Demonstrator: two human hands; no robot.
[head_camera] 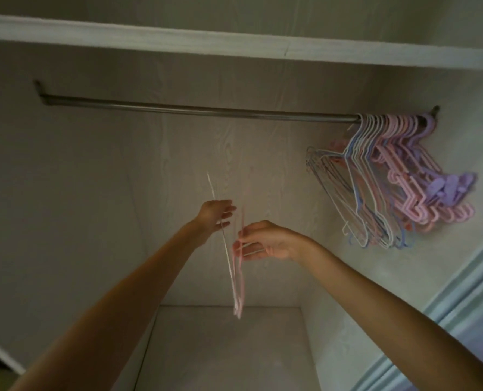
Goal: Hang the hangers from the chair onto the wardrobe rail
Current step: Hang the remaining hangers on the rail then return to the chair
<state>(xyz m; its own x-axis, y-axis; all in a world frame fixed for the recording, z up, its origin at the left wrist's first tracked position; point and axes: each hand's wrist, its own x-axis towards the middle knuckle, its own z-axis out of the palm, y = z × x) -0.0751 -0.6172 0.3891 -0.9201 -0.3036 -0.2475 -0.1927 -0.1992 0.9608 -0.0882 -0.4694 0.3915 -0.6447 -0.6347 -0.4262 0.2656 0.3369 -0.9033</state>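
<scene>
Both my hands are raised inside the wardrobe, below the metal rail (200, 110). My left hand (214, 214) grips a thin white hanger (226, 249) seen edge-on. My right hand (262, 239) pinches a small bunch of pink and white hangers (238, 292) that dangle downward, blurred. The two hands are close together, well under the bare middle stretch of the rail. A dense cluster of hung hangers (390, 179), white, blue, pink and purple, crowds the rail's right end. The chair is out of view.
A white shelf (234, 43) runs above the rail. The wardrobe floor (226, 348) lies below my hands, with side walls left and right. A pale blue door frame (460, 306) stands at the right edge.
</scene>
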